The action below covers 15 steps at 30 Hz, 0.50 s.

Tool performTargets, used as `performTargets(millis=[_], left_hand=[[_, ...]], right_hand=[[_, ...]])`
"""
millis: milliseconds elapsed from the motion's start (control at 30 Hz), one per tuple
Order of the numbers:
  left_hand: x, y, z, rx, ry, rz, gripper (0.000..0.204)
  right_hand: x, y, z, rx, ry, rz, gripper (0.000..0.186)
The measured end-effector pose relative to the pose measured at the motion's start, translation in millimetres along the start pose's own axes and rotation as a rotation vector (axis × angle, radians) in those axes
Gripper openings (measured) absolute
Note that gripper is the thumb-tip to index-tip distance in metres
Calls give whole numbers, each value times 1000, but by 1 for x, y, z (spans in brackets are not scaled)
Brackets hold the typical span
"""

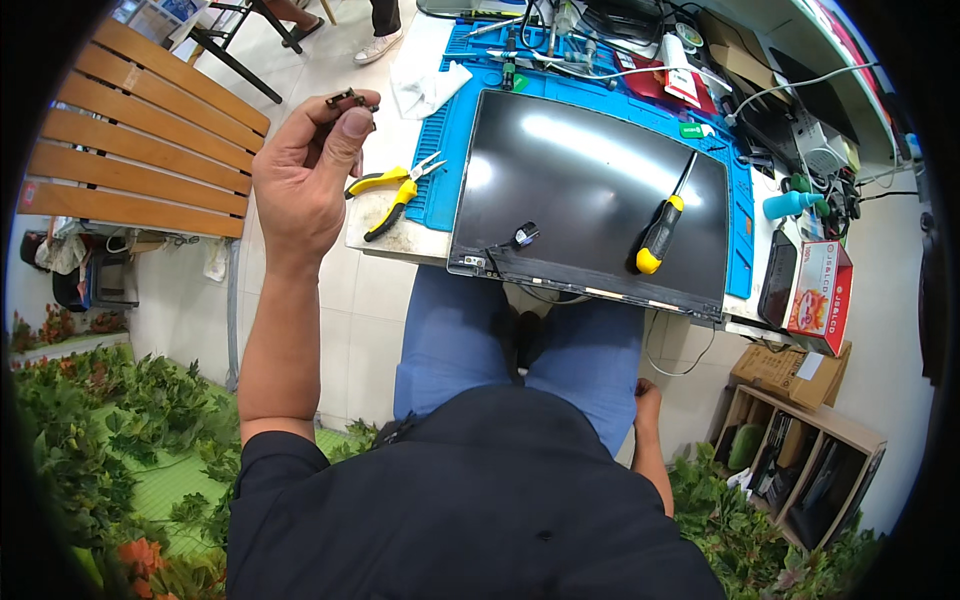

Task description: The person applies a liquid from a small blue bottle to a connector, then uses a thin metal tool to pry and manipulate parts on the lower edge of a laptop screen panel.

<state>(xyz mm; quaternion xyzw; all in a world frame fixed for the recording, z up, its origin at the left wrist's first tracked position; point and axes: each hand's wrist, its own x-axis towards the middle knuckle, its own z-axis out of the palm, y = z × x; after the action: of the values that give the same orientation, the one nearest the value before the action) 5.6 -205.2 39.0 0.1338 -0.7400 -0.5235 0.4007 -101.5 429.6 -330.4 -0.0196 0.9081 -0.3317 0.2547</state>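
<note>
My left hand [305,180] is raised to the left of the bench, thumb and fingers pinching a small dark metal piece [347,98] that looks like a hinge. Low beside my right thigh, my right hand [648,400] has its fingers curled; whether anything is inside is hidden. A laptop screen panel [590,170] lies face up at the bench's front edge. On it rest a yellow-and-black screwdriver [660,235] and a small black coiled piece [526,234]. Yellow-and-black pliers [402,195] lie left of the panel with their jaws apart.
A blue work mat [740,240] lies under the panel, with tools and cables crowding its far side. White tissue [428,88] sits at the left. On the right stand a blue bottle [790,204] and a red box [822,298]. A slatted wooden bench [150,130] is at left.
</note>
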Motion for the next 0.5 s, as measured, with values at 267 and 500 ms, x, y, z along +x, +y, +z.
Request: performTargets(millis=[267,500], left_hand=[[-83,-10,-33,-21,12,-265,24],[-131,0,-23,-159,-168,-494,33]], right_hand=[[-7,-128,-37,-105,-1,-11,18],[-77,-197,-86,-150,-78,30,22]])
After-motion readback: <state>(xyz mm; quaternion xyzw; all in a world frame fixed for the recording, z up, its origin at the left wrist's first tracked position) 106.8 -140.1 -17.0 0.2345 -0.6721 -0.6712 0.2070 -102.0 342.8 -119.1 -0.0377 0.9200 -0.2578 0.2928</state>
